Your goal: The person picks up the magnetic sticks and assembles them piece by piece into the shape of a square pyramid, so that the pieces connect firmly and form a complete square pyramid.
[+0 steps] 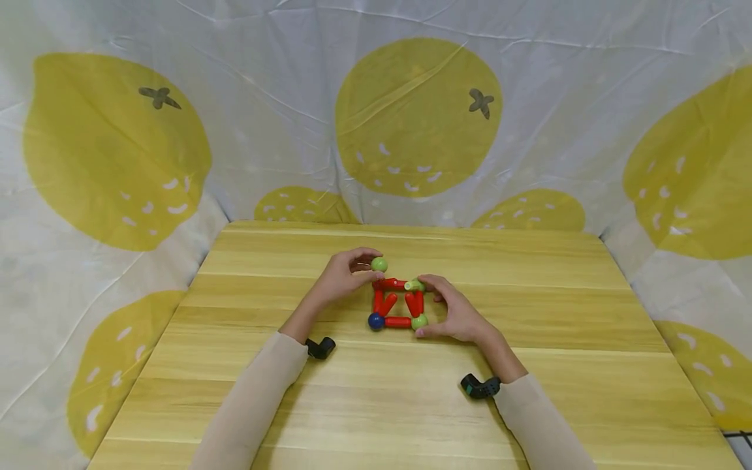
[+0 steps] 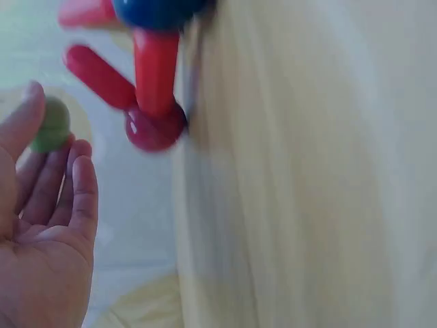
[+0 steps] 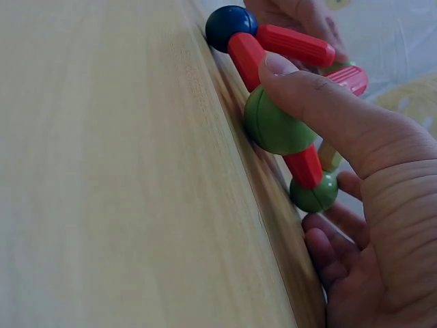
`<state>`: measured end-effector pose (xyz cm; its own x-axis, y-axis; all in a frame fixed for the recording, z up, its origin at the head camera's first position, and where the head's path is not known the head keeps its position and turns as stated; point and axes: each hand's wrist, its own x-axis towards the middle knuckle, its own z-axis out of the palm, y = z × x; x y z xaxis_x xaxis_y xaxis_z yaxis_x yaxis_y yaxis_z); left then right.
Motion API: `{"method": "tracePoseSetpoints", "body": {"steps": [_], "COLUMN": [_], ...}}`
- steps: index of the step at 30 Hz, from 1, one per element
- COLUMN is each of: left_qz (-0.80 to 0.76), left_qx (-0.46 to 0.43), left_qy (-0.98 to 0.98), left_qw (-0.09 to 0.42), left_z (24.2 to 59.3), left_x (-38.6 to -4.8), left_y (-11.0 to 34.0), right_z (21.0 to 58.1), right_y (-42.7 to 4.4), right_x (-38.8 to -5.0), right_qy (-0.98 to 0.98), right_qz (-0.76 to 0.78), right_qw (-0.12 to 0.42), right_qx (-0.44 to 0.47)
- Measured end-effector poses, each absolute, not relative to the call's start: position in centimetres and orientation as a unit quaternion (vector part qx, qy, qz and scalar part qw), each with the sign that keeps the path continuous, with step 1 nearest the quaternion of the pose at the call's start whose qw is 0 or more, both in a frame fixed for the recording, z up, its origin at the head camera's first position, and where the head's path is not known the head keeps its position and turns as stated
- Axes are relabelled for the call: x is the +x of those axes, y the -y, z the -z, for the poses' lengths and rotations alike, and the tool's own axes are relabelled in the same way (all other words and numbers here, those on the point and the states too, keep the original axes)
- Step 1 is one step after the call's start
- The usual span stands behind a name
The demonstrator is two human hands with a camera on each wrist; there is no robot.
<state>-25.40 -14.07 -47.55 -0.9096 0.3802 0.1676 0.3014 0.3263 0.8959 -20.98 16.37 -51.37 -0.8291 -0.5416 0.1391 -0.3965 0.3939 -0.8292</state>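
Note:
On the table sits a square frame of red rods and balls (image 1: 398, 322). A blue ball (image 1: 376, 320) forms its near left corner, a green ball (image 1: 419, 321) its near right corner. In the left wrist view a red ball (image 2: 156, 128) marks another corner. Several rods rise from the corners, one of them a light green rod (image 1: 414, 285) at the far right. My left hand (image 1: 345, 275) pinches a loose-looking green ball (image 1: 379, 264) above the far left corner. My right hand (image 1: 461, 316) grips the frame's right side, thumb on the near green ball (image 3: 273, 123), fingers by the far one.
The frame stands on a wood-grain table (image 1: 376, 405). Behind the table and along its sides hangs a pale cloth (image 1: 282, 117) with yellow lemon prints. A black wrist device (image 1: 480, 386) sits at the right sleeve, and another (image 1: 320, 348) at the left.

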Motion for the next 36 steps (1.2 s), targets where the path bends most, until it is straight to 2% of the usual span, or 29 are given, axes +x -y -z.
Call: {"method": "tracePoseSetpoints", "body": {"steps": [4, 10, 26, 36], "left_qz": [-0.544, -0.53, -0.476, -0.484], "left_qx": [0.251, 0.261, 0.28, 0.281], "left_qy": [-0.799, -0.805, -0.833, -0.828], "left_qw": [0.048, 0.058, 0.035, 0.043], "left_z": [47.1, 47.2, 47.9, 47.6], "left_x": [-23.9, -22.7, -22.3, -22.0], "left_y": [12.9, 11.7, 11.0, 10.8], "right_z": [52.2, 52.1, 52.1, 51.9], "right_y": [-16.7, -16.6, -16.2, -15.9], "right_x": [-21.4, -21.3, -21.1, -21.2], "right_qy": [-0.833, -0.833, -0.828, -0.83], "right_qz": [0.47, 0.471, 0.491, 0.492], "right_qw": [0.071, 0.072, 0.08, 0.078], "right_qx": [-0.282, -0.283, -0.258, -0.251]}}
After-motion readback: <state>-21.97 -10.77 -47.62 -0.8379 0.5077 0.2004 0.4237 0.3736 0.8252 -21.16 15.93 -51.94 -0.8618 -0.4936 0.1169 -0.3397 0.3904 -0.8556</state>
